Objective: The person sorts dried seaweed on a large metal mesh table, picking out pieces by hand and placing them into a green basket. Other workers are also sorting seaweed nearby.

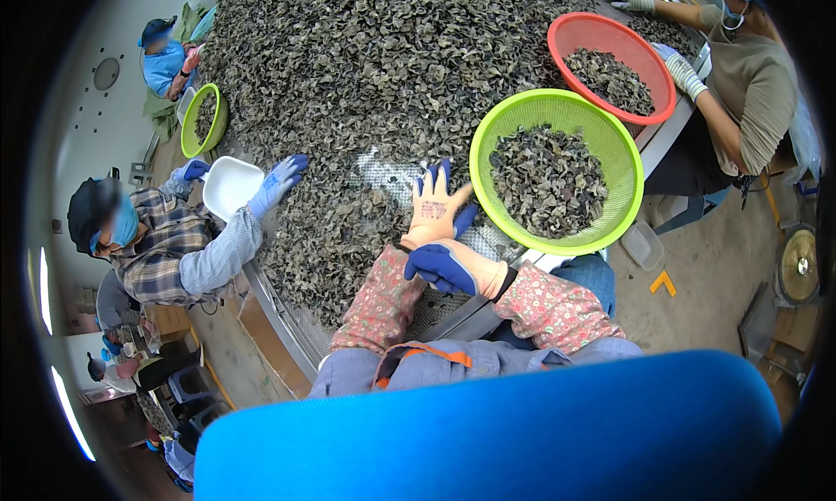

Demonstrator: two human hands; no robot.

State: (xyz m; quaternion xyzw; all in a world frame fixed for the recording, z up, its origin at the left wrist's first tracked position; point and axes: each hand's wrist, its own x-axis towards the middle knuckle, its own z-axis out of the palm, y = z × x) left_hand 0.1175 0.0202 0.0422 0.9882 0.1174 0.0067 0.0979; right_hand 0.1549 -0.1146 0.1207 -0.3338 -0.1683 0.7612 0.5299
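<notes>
My left hand (432,208), in a peach glove with blue fingertips and printing on its back, lies palm down with fingers apart. It is over a thinly covered patch of the mesh tabletop (385,174), beside the green colander. My right hand (454,269), gloved alike, crosses the left wrist with curled fingers; whether it grips the floral sleeve (385,285) is unclear. Dried black fungus pieces (366,63) spread thickly over the table. More fungus partly fills the lime-green plastic colander (483,155) at the table's right edge.
A red colander (555,37) of fungus stands behind the green one, near a co-worker's gloved hand (682,70). At left, another co-worker's blue-gloved hand (277,184) is by a white tray (228,184). Another green colander (219,125) sits farther left. A metal rim (277,311) edges the table.
</notes>
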